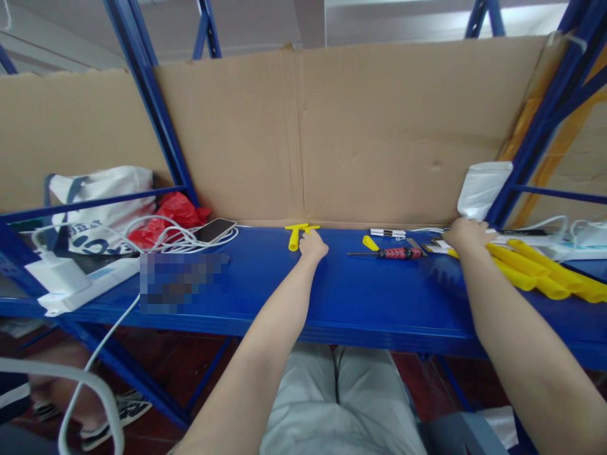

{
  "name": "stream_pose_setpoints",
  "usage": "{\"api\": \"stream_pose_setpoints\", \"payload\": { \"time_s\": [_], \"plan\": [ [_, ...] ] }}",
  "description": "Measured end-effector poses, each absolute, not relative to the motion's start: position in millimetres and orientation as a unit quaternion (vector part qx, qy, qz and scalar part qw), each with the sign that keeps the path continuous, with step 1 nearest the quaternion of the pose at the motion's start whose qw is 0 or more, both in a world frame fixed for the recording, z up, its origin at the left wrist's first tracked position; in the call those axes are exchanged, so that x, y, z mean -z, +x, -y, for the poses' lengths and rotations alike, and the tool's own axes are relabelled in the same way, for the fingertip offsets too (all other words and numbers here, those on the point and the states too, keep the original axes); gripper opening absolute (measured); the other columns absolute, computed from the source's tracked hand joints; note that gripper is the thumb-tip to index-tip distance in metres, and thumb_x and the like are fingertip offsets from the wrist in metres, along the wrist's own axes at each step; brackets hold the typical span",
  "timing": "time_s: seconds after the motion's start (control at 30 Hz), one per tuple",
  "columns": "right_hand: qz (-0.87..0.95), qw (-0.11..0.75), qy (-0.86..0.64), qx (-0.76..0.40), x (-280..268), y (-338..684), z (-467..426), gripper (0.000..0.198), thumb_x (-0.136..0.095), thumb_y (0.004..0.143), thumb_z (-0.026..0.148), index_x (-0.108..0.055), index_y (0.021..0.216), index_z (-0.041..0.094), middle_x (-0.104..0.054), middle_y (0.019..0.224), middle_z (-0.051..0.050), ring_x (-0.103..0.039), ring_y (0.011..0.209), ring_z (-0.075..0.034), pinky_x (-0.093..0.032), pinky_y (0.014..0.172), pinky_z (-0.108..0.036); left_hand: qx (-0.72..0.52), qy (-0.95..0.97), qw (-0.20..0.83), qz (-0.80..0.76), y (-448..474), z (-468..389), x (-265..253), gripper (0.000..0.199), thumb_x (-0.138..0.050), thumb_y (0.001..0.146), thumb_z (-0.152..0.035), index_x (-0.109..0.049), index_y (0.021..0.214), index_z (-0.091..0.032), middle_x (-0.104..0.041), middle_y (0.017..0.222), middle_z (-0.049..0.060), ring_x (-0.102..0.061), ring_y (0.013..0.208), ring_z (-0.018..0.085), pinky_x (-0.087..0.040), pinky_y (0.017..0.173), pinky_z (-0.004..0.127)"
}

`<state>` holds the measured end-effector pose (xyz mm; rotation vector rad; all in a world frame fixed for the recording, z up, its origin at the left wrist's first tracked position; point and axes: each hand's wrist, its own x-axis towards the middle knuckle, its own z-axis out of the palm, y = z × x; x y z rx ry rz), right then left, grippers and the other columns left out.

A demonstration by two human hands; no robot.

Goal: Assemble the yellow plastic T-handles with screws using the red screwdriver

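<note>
My left hand (313, 246) is closed around a yellow T-shaped tool (294, 238) near the back edge of the blue shelf. At the right, my right hand (467, 234) reaches to the back of the shelf with its fingers curled; what they grip is hidden. A white plastic pouch (484, 189) stands upright just behind that hand, against the post. Beside the right hand lie several yellow tubes (545, 273). Between my hands are a red-and-black handled screwdriver (396, 253), a small yellow piece (370, 242) and a white-and-black strip-like item (387, 233).
A white power strip (95, 284) with a charger, coiled white cables (165, 237), a phone (217, 231), a red plastic bag (173, 215) and a cloth bag (104, 208) are at the left. Cardboard (379, 133) backs the shelf (360, 297). Blue posts (154, 107) rise at both sides.
</note>
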<state>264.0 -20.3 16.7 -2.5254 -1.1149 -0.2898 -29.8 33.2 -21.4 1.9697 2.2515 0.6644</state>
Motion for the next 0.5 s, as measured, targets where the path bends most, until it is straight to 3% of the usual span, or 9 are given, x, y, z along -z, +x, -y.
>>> {"api": "stream_pose_setpoints", "payload": {
  "time_s": [0.27, 0.5],
  "plan": [
    [0.488, 0.155, -0.854, 0.094, -14, 259, 9, 0.037, -0.042, 0.077, 0.019, -0.062, 0.107, 0.013, -0.055, 0.118, -0.017, -0.047, 0.113, -0.032, -0.036, 0.09, -0.046, -0.177, 0.705, 0.052, -0.684, -25, -26, 15, 0.041, -0.049, 0.075, -0.02, -0.054, 0.115, -0.015, -0.051, 0.122, 0.015, -0.051, 0.111, 0.026, -0.042, 0.089, 0.032],
    [0.538, 0.145, -0.829, 0.05, 1, 272, -10, 0.026, -0.051, 0.073, 0.03, -0.069, 0.088, 0.017, -0.065, 0.095, -0.013, -0.059, 0.096, -0.028, -0.046, 0.077, -0.035, -0.148, 0.732, 0.056, -0.662, -14, -11, 6, 0.038, -0.047, 0.075, -0.024, -0.057, 0.112, -0.016, -0.052, 0.122, 0.013, -0.052, 0.11, 0.027, -0.043, 0.088, 0.036]
  ]
}}
